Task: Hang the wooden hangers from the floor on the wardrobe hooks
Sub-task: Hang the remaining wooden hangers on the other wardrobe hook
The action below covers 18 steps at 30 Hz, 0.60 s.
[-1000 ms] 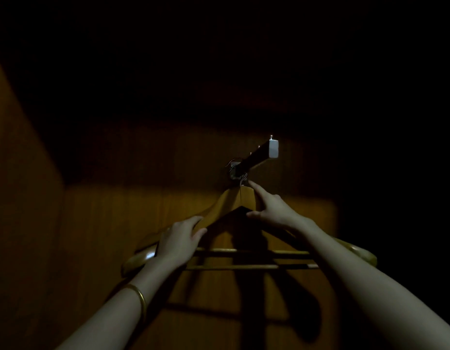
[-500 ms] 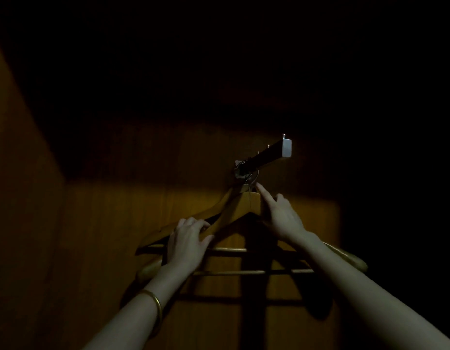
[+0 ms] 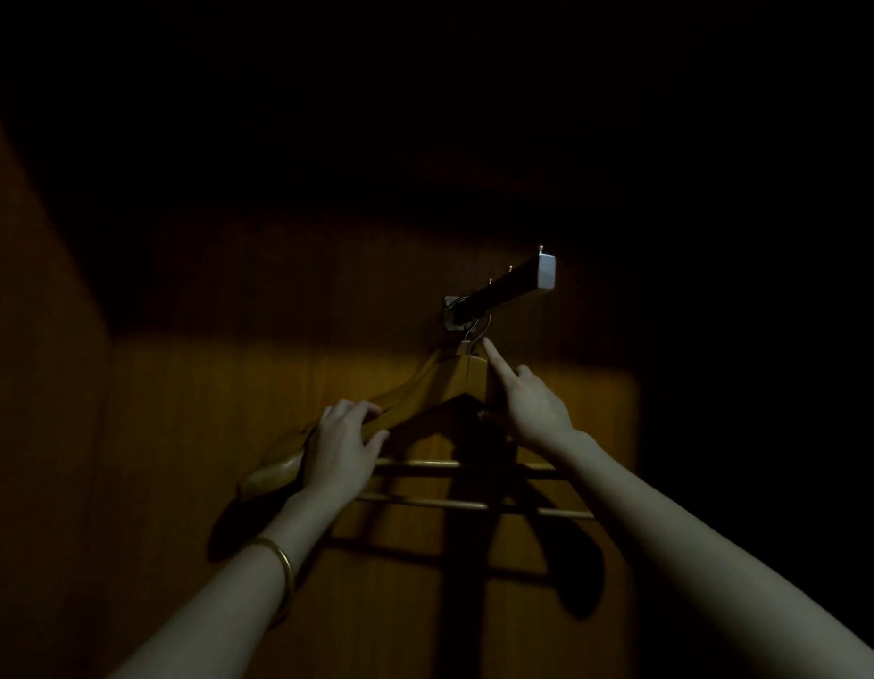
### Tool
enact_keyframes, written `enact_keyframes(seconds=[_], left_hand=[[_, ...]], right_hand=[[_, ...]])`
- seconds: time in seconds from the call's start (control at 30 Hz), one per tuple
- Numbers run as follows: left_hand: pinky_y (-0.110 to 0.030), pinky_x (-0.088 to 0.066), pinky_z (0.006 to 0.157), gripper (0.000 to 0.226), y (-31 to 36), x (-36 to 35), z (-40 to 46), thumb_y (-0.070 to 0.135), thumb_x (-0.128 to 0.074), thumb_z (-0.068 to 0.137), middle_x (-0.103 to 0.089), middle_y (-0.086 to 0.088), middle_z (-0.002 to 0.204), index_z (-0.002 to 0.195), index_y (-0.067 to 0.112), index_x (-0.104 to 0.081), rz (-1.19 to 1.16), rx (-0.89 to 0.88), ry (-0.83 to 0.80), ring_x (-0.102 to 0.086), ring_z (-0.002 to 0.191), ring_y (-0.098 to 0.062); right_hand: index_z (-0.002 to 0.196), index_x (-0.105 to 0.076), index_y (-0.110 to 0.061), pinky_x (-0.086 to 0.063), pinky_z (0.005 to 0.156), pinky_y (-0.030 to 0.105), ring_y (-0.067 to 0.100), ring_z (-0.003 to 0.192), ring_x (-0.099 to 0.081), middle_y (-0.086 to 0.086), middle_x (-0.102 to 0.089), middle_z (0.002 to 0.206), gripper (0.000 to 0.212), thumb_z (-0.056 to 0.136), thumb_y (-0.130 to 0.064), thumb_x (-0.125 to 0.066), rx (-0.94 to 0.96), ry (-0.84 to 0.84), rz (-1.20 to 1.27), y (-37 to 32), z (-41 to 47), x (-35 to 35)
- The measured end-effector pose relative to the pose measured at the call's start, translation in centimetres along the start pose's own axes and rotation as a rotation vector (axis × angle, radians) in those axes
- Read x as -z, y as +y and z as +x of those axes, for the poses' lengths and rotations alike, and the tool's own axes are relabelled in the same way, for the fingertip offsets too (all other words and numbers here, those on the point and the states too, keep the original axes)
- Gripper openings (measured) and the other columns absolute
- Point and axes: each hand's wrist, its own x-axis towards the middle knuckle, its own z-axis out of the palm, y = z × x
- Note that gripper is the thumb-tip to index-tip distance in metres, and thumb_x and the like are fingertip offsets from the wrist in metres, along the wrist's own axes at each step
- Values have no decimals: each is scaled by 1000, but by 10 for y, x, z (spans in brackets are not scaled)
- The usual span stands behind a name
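Dark wardrobe panelling backs the rail (image 3: 511,286), and the wooden hanger (image 3: 439,384) hangs just under its wall end, long axis running left-right. My left hand (image 3: 344,441) grips its left shoulder; my right hand (image 3: 530,404) is nearer the wire hook (image 3: 476,328), thumb under the peak and forefinger straight up at the wire.

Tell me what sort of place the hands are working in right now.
Most likely the inside of a wooden wardrobe: dim wood-panelled walls, a metal hook rail jutting from the back panel, and wooden hangers hanging beneath it.
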Motion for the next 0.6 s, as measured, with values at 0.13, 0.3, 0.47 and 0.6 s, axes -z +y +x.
enact_keyframes(seconds=[0.13, 0.3, 0.47, 0.6], left_hand=[[-30, -34, 97, 30, 0, 3, -4, 11, -55, 87, -51, -6, 119, 117, 13, -54, -22, -9, -59, -43, 115, -22], [-27, -32, 95, 31, 0, 5, -8, 8, -50, 89, -50, -6, 120, 120, 13, -52, -13, -38, -63, -41, 116, -21], [-40, -35, 102, 31, 2, 11, -13, 11, -51, 88, -50, -4, 122, 119, 15, -53, 13, -49, -18, -39, 119, -21], [-43, -34, 104, 32, 6, 16, -21, 14, -54, 87, -49, -1, 123, 119, 17, -52, 31, -52, -28, -37, 121, -19]], right_hand=[[145, 6, -39, -49, 88, 36, 25, 104, -51, 16, -42, 127, 79, 93, -11, -47, 20, 6, 41, 2, -8, 0], [146, 1, -37, -43, 101, 40, 27, 117, -44, 18, -31, 138, 80, 92, -6, -47, 42, 30, 53, 2, -18, -1], [146, 2, -36, -40, 106, 41, 28, 128, -34, 16, -25, 146, 88, 88, -7, -56, 37, 29, 51, -3, -24, -3], [147, -1, -31, -32, 110, 41, 27, 138, -21, 11, -18, 152, 88, 86, -16, -62, 21, 15, 13, -12, -35, -1]])
